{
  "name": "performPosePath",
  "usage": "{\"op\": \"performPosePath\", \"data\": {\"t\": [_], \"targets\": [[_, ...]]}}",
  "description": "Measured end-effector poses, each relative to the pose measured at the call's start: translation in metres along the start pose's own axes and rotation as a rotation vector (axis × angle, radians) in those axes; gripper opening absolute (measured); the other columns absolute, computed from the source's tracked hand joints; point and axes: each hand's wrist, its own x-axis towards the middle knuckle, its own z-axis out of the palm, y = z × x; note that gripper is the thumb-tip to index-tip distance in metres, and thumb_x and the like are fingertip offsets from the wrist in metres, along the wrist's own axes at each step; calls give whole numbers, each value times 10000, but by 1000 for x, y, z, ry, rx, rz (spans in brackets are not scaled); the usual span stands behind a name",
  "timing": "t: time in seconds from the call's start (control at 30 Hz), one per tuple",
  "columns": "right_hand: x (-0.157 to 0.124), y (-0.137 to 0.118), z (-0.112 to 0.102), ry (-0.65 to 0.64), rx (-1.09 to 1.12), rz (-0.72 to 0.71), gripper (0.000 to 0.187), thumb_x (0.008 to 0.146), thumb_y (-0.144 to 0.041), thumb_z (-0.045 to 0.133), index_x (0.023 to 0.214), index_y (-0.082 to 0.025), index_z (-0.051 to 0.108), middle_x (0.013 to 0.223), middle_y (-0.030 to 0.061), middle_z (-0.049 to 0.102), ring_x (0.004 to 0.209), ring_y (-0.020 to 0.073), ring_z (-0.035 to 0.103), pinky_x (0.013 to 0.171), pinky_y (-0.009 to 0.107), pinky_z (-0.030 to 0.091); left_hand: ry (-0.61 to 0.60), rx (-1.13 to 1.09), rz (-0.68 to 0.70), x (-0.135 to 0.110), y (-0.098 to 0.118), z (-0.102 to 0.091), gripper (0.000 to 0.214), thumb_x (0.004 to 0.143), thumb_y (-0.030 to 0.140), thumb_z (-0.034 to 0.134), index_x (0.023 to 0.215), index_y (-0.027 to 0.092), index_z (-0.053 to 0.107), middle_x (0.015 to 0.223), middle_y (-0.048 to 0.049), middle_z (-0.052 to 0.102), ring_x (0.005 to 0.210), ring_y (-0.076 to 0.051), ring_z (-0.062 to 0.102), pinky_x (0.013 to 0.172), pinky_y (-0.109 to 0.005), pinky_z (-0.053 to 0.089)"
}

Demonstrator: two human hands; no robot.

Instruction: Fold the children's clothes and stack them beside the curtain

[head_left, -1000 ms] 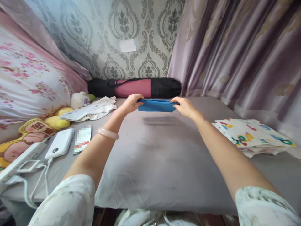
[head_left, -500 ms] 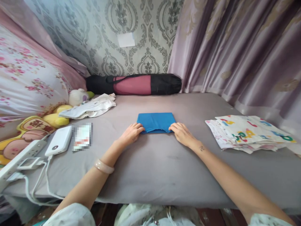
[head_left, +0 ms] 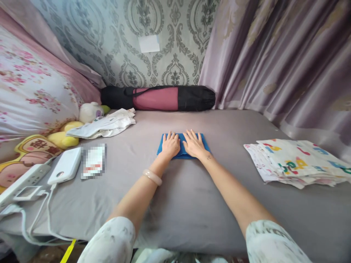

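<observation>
A folded blue cloth (head_left: 181, 137) lies flat near the middle of the grey sheet (head_left: 197, 201). My left hand (head_left: 170, 144) rests palm down on its left half, fingers spread and pointing away from me. On the right half lies my right hand (head_left: 194, 143), also flat with its fingers apart. The two hands are side by side and cover much of the cloth. A pale bangle (head_left: 153, 177) circles my left wrist.
At right lies a stack of folded printed cloths (head_left: 298, 160). White cloth (head_left: 106, 124), plush toys (head_left: 65, 137), a power bank (head_left: 65, 164) and a power strip (head_left: 30, 179) with cables are at left. A long black-and-pink bag (head_left: 156, 98) lies along the wall.
Both hands have let go of the blue cloth's near corners and moved inward onto its top, going from a pinch to flat, spread fingers.
</observation>
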Motion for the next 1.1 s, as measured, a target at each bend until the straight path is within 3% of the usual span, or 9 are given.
{"op": "performPosePath", "data": {"t": [0.2,0.5,0.77,0.93,1.1], "targets": [[-3,-2,14,-44,-16,2,532,959,-318,291,1481,-220,320,1567,58,223,1437,268,146,1142,533,100,-30,21,-5,-2,0,21,554,967,383,220,1457,163,352,1526,-105,319,1431,-288,204,1157,-516,140],[-2,-2,15,-79,-15,31,531,953,-314,279,1477,-249,335,1567,35,225,1431,283,167,1135,551,122,-87,21,-19,-2,1,19,550,965,393,224,1472,206,325,1544,-93,278,1431,-322,185,1109,-623,158],[0,-2,18,-92,-10,63,523,957,-309,255,1468,-256,355,1548,25,281,1428,268,181,1141,532,108,-83,6,-42,-1,0,18,535,949,380,263,1459,249,355,1535,-76,304,1416,-338,217,1085,-649,192],[1,-3,21,-65,-19,166,548,953,-336,261,1473,-185,344,1557,68,250,1426,263,190,1145,510,108,-78,28,-119,-2,1,17,543,937,374,282,1467,269,338,1546,-78,280,1417,-330,225,1101,-607,198],[1,-3,22,-59,-27,282,599,939,-328,276,1485,-81,285,1547,133,252,1433,255,166,1152,477,111,-103,11,-218,-3,0,12,590,934,344,249,1484,134,290,1545,-127,261,1428,-289,214,1126,-555,203]]}}
